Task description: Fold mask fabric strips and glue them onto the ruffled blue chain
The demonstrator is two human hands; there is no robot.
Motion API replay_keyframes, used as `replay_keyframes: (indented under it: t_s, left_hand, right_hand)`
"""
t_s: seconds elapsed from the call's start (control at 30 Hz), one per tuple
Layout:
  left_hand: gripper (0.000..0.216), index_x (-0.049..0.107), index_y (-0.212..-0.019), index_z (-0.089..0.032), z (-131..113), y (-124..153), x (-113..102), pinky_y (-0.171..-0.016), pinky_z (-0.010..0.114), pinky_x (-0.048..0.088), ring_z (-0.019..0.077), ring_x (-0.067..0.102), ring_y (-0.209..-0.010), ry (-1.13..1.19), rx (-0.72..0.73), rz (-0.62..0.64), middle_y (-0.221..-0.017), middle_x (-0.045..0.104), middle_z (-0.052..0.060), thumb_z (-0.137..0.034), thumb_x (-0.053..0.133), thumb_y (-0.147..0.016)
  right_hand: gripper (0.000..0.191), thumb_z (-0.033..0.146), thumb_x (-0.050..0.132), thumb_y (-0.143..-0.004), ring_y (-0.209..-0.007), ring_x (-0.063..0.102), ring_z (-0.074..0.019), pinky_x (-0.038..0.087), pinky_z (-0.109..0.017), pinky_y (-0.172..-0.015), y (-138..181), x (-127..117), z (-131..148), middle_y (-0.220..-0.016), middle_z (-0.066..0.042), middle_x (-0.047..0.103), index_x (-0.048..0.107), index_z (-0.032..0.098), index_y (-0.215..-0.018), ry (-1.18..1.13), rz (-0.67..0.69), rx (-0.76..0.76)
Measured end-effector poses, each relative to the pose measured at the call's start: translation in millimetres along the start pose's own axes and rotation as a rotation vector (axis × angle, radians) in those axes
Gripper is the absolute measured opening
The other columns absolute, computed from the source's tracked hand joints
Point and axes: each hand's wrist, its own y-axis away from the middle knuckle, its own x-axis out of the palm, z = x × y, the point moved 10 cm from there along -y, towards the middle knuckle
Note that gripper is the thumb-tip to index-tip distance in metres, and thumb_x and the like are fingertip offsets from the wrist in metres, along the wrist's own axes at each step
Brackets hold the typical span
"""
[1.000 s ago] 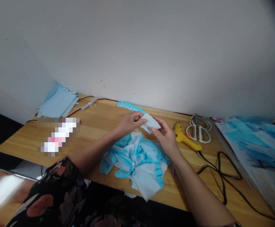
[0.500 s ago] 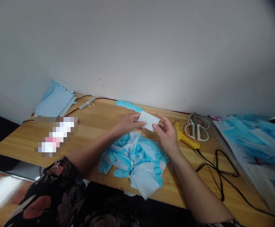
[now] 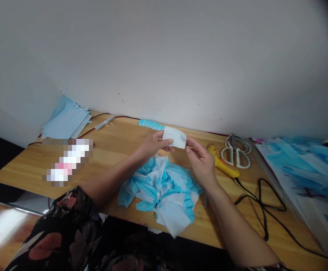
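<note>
My left hand (image 3: 152, 145) and my right hand (image 3: 202, 160) pinch a small white piece of mask fabric (image 3: 175, 137) between them, above the wooden table (image 3: 115, 150). The piece bends into a curve between the fingers of the two hands. Right under my hands lies a fanned bunch of blue and white mask pieces (image 3: 160, 190), joined at the middle. A row of pleated blue strips (image 3: 151, 124) lies behind my hands near the wall.
A yellow glue gun (image 3: 223, 165) with a black cord (image 3: 265, 214) lies right of my right hand, with white-handled scissors (image 3: 235, 152) behind it. Blue masks (image 3: 66, 120) are stacked at the far left. More blue mask material (image 3: 305, 165) fills the right side.
The white piece was flat between my hands; it now bends into a curve and sits a little higher. My right hand has shifted its pinch to the piece's right edge.
</note>
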Motion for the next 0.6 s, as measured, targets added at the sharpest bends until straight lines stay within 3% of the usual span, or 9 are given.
replay_keyframes:
  t_s: [0.13, 0.47, 0.6]
  left_hand:
    - [0.042, 0.062, -0.102, -0.010, 0.3, 0.5, -0.5, -0.069, 0.026, 0.050, 0.0144, 0.069, -0.069, 0.025, 0.000, -0.003, -0.084, 0.072, 0.007, -0.036, 0.076, -0.073]
    - [0.041, 0.064, -0.104, -0.010, 1.8, 1.5, 8.2, -0.067, 0.025, 0.050, 0.0129, 0.067, -0.069, -0.030, -0.009, 0.041, -0.093, 0.072, 0.009, -0.037, 0.073, -0.075]
    - [0.033, 0.063, -0.103, -0.009, -1.0, 2.8, 7.0, -0.070, 0.024, 0.051, 0.0119, 0.067, -0.070, -0.053, -0.007, 0.018, -0.093, 0.072, 0.009, -0.029, 0.070, -0.077]
  right_hand:
    - [0.031, 0.030, 0.061, -0.086, -0.106, 0.066, -0.0205, 0.048, -0.041, -0.099, -0.5, -1.2, 0.3, -0.117, -0.003, 0.071, 0.070, 0.030, -0.116, 0.013, -0.004, 0.012]
    - [0.013, 0.031, 0.066, -0.082, -0.088, 0.066, -0.0189, 0.051, -0.033, -0.082, -1.0, 1.1, 2.7, -0.095, -0.002, 0.073, 0.074, 0.027, -0.092, 0.068, 0.008, -0.001]
    - [0.011, 0.033, 0.068, -0.081, -0.084, 0.066, -0.0183, 0.050, -0.032, -0.078, -1.5, 0.5, 2.0, -0.090, -0.001, 0.073, 0.074, 0.026, -0.088, 0.052, -0.001, 0.003]
